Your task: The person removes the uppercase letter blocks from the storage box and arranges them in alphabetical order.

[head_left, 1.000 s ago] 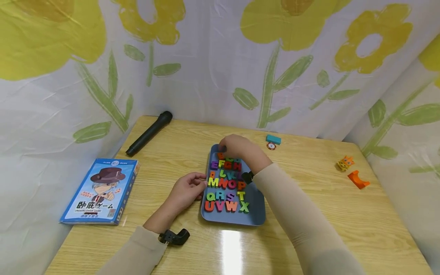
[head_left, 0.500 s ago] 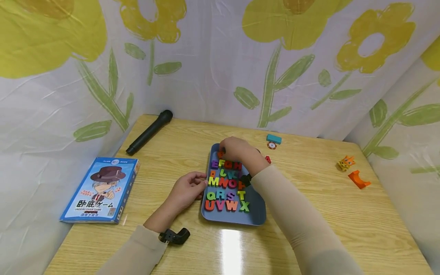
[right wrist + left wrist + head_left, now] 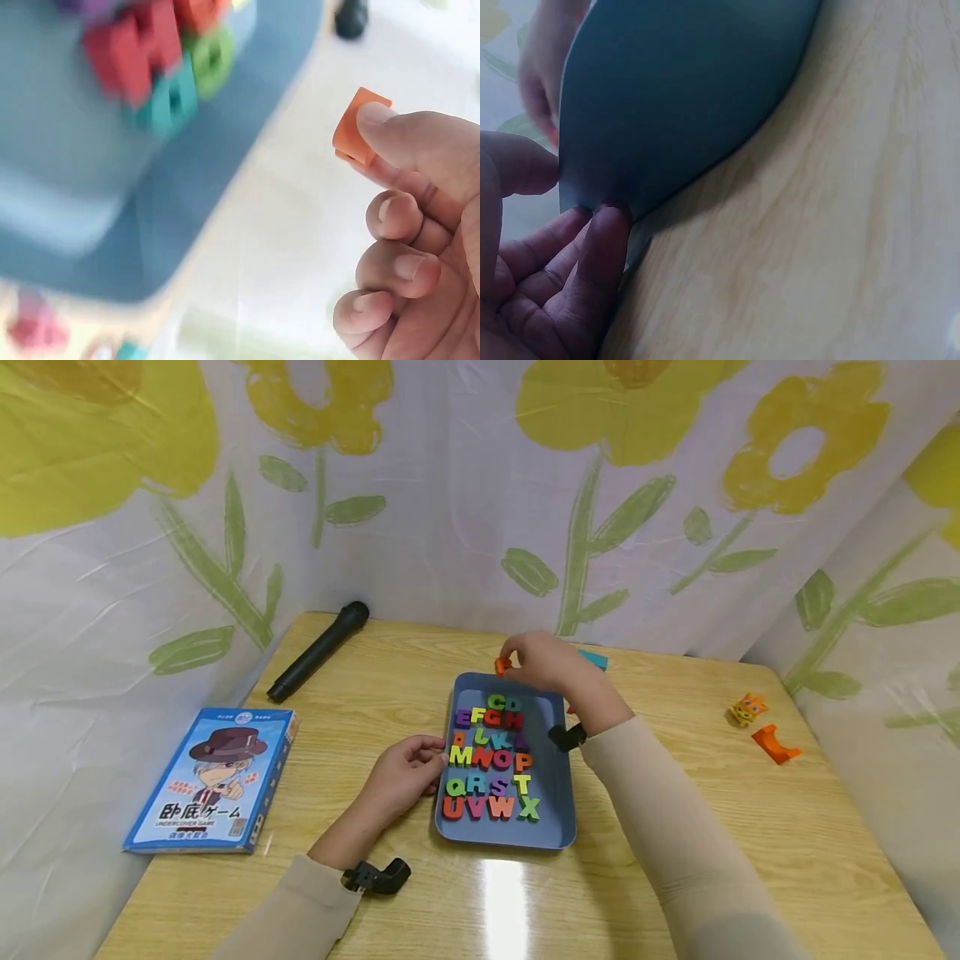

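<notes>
My right hand [image 3: 542, 662] pinches an orange letter block [image 3: 362, 127] between thumb and index finger, just past the far rim of the tray; its other fingers are curled in the right wrist view. The blue-grey tray [image 3: 553, 793] holds rows of coloured letter blocks, with a green C [image 3: 496, 702] and a teal D [image 3: 512, 704] at the far end. My left hand [image 3: 401, 772] grips the tray's left side. In the left wrist view its fingertips [image 3: 609, 225] meet the tray's outer wall [image 3: 682, 97]. What lies inside the tray is hidden there.
A black microphone [image 3: 318, 653] and a blue game box [image 3: 210, 779] lie left. Partly behind my right forearm are a red block [image 3: 572, 709] and a teal block [image 3: 594, 659]. A small yellow-orange figure [image 3: 747, 710] and an orange curved piece [image 3: 776, 744] sit far right.
My right hand has taken the orange B from the tray's far left corner and moved it up and beyond the far rim. My left hand stays at the tray's side.
</notes>
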Demonstrator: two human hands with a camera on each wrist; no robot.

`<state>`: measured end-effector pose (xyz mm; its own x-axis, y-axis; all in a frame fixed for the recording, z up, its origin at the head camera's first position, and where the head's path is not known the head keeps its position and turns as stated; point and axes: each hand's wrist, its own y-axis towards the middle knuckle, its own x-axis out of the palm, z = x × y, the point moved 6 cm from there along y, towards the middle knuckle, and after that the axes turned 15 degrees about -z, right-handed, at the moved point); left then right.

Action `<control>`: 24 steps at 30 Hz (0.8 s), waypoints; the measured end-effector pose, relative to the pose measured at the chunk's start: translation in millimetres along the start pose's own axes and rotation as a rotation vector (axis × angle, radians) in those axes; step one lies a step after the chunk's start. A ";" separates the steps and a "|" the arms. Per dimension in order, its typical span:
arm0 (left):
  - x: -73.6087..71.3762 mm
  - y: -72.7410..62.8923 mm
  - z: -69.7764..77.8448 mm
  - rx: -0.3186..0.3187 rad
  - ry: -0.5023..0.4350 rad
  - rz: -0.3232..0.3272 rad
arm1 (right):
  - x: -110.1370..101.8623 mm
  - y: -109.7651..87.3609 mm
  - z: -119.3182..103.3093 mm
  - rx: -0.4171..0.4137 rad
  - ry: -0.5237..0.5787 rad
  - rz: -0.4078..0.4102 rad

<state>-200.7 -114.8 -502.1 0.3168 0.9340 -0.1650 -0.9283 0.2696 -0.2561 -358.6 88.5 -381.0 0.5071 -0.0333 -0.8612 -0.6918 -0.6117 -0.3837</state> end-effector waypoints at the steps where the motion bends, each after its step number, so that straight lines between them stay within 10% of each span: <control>1: -0.5 -0.3 -0.3 0.000 -0.001 0.000 | -4.4 -6.4 8.6 0.013 0.010 0.020; 12: -3.1 1.0 -3.8 -0.010 -0.005 0.015 | 13.7 -64.9 111.9 0.212 0.072 -0.014; 24: -5.5 -0.3 -6.2 -0.004 -0.017 0.019 | 46.4 -67.8 131.4 0.238 0.090 -0.043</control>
<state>-200.9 -121.5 -507.0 0.2960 0.9427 -0.1540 -0.9332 0.2510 -0.2572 -355.7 232.3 -438.7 0.5750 -0.0876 -0.8134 -0.7647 -0.4110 -0.4963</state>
